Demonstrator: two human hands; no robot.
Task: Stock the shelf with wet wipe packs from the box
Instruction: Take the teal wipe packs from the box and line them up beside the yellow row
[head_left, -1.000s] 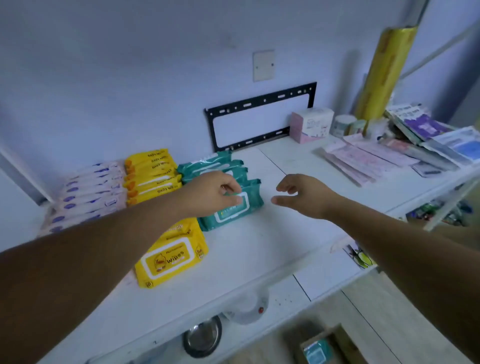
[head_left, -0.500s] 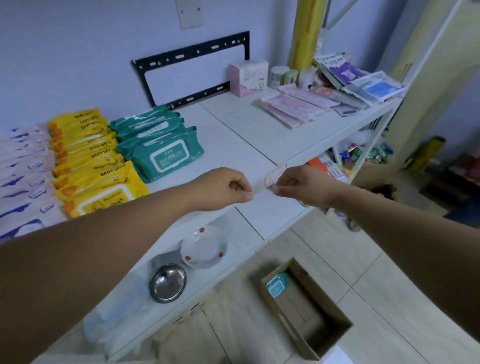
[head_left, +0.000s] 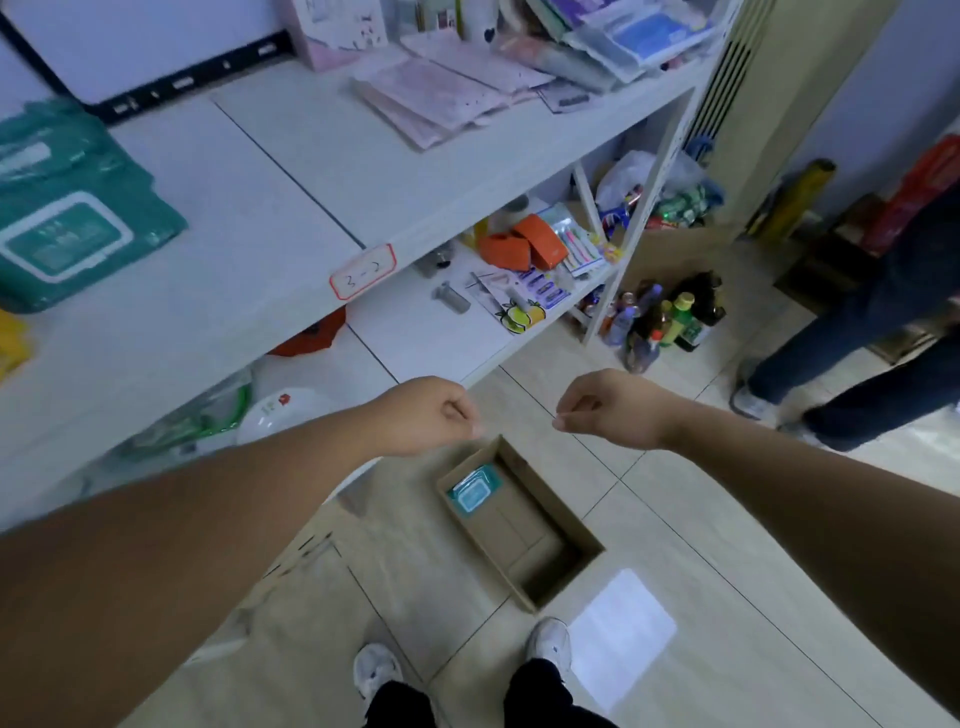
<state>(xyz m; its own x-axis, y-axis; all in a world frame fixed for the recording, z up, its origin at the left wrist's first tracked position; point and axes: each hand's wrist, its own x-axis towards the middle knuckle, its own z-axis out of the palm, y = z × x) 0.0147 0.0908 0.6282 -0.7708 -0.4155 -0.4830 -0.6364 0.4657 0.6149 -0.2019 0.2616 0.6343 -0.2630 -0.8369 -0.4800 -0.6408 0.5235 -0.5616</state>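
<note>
A brown cardboard box (head_left: 540, 551) stands open on the tiled floor in front of my feet. One teal wet wipe pack (head_left: 474, 488) lies in its far end. My left hand (head_left: 426, 415) and my right hand (head_left: 608, 408) hover above the box, both loosely curled with nothing in them. On the white top shelf (head_left: 270, 218) at the left sits a teal wet wipe pack (head_left: 67, 218), with a yellow pack (head_left: 10, 338) at the frame's left edge.
Pink paper packets (head_left: 441, 93) and other goods crowd the shelf's far right. The lower shelf (head_left: 431, 332) holds a white bowl (head_left: 280, 415), orange boxes and small items. Bottles (head_left: 665, 317) stand on the floor by the shelf leg. A person's legs (head_left: 852, 322) are at the right.
My view has swung down from the shelf to the floor. Both hands have left the teal packs on the shelf and dropped over the box, curling shut.
</note>
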